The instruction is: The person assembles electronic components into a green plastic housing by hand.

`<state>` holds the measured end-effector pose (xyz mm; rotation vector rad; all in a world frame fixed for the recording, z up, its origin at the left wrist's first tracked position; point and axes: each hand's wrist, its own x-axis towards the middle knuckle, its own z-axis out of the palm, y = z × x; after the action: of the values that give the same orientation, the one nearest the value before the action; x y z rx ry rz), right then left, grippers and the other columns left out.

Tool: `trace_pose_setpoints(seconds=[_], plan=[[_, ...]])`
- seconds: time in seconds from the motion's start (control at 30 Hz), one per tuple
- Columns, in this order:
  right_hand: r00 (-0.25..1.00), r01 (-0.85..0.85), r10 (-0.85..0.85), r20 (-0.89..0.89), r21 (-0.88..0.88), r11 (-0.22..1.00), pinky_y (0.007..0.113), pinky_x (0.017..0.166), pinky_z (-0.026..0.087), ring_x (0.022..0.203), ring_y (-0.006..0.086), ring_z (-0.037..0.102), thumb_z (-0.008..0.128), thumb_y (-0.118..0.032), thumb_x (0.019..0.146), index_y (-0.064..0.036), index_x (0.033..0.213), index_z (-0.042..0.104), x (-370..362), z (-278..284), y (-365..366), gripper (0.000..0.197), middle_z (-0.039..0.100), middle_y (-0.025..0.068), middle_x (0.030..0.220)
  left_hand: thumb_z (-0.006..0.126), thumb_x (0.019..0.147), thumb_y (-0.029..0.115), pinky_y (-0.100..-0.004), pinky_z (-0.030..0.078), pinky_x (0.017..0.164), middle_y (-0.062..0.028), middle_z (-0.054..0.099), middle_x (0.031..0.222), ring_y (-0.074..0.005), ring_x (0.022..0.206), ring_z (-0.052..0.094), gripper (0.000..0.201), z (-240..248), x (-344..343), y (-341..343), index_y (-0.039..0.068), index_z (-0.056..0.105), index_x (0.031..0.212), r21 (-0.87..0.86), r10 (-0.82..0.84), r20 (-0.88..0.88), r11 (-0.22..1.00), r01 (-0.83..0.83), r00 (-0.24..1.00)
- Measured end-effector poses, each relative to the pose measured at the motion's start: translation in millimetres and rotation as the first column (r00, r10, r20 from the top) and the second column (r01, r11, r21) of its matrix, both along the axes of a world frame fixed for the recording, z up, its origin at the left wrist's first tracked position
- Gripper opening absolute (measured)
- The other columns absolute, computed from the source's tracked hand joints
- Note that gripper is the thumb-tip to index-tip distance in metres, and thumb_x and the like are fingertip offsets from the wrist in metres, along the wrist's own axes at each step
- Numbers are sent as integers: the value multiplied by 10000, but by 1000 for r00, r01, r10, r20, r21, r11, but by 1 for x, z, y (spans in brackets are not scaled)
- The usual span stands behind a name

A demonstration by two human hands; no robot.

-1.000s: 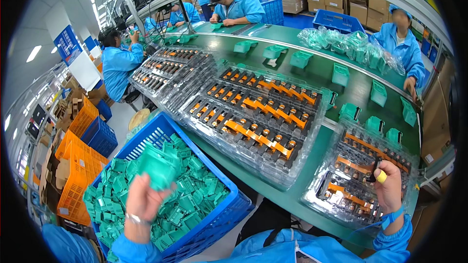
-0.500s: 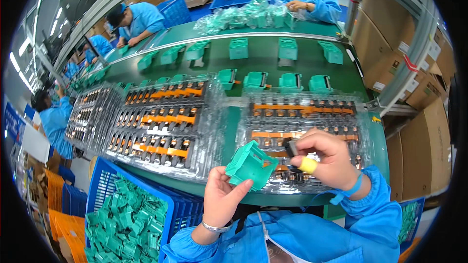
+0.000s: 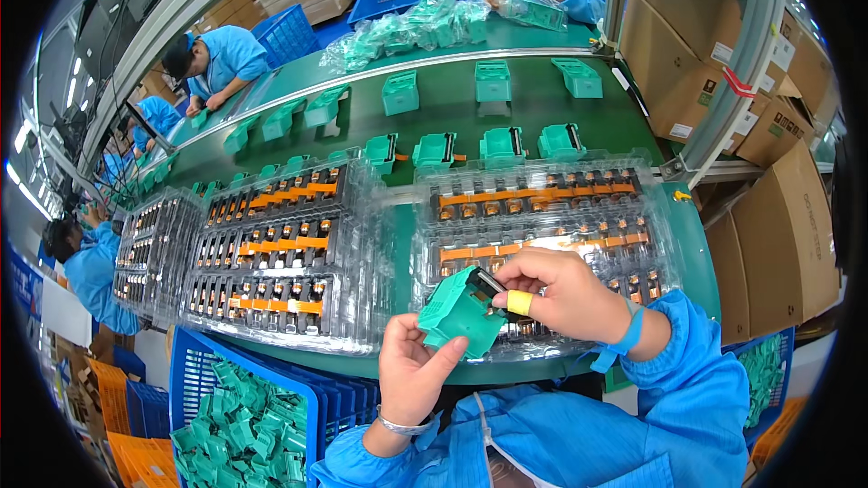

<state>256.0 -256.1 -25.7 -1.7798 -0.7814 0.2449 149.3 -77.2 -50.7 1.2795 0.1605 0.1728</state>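
My left hand (image 3: 416, 366) is closed around a green plastic housing (image 3: 459, 318), its open side tilted up toward the right. Against the housing's upper right edge, my right hand (image 3: 553, 294) pinches a dark, bar-shaped part (image 3: 488, 282). That part lies at the opening, partly covered by my fingers, so how deep it sits cannot be told. A yellow wrap circles one finger of this hand. Just beyond is a clear tray (image 3: 542, 217) with rows of dark and copper-coloured parts joined by orange ribbon strips.
More loaded clear trays (image 3: 271, 244) are stacked to the left. Green housings (image 3: 436, 150) line the dark green conveyor (image 3: 353, 140). A blue crate (image 3: 312, 398) of green pieces stands lower left. Co-workers (image 3: 217, 59) sit across the belt; cartons (image 3: 778, 244) stand at right.
My right hand has moved left with the dark part, from beside the green housing to its edge. The left hand still holds the housing. The whole view has shifted slightly.
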Motion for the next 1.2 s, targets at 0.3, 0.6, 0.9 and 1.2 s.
trace_pose_setpoints(seconds=[0.3,0.6,0.9,1.2], plan=[[919,8,67,-387,189,982,238,659,475,743,105,570,665,-69,780,12,946,591,1,-8,2,198,600,51,837,686,746,-6,-256,480,766,-96,565,970,-127,877,563,346,5,2,-3,5,443,992,-39,10,53,999,-8,999],[925,-77,102,-366,81,994,229,602,438,666,68,507,671,-81,774,1,862,567,7,-11,-5,158,558,13,725,695,736,-6,-258,484,763,-93,572,967,-124,870,564,347,9,7,-10,10,444,976,-13,-27,47,1000,28,999],[975,203,-181,-127,188,961,239,590,482,674,93,567,663,-65,756,-9,829,587,53,37,-49,119,583,33,751,552,768,-102,-412,423,942,-204,394,1293,-306,1214,407,501,5,7,-5,24,339,1203,-47,-72,233,995,86,970],[640,726,-756,138,-431,537,341,453,506,534,247,617,661,-88,748,93,833,597,256,-22,-164,210,613,185,742,493,851,-67,-388,482,853,-185,563,1066,-276,962,578,327,8,-59,37,5,402,1157,249,200,263,931,-266,944]])
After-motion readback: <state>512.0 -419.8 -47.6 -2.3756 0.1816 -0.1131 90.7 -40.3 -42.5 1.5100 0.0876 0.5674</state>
